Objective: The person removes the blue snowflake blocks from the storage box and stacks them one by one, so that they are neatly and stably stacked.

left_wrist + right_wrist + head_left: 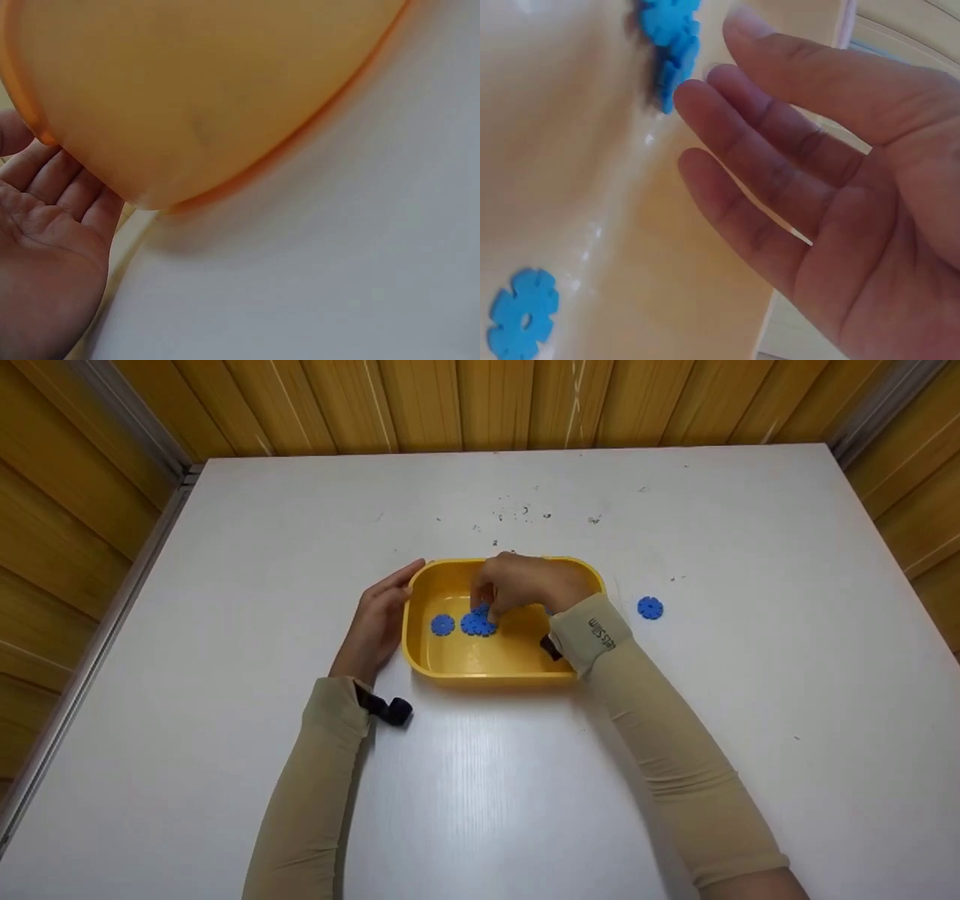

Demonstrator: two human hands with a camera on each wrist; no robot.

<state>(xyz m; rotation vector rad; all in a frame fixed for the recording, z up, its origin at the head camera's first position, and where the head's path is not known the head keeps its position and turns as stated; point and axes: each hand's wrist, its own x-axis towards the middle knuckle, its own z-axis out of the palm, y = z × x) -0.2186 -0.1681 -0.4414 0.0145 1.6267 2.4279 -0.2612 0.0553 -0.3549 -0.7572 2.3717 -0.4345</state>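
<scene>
A yellow plastic basin sits on the white table. At its left end, my left hand holds the wall, the thumb at the rim and the fingers along the outside; in the left wrist view the fingers run behind the basin's edge. My right hand reaches down inside, fingertips right at a small cluster of blue notched discs. One disc there stands tilted. In the right wrist view a gap separates the thumb from the fingers. Another blue disc lies left of the cluster.
A blue notched disc lies on the table to the right of the basin. Part of one more disc shows under the right wrist. Yellow panelled walls border the table's far side and both ends.
</scene>
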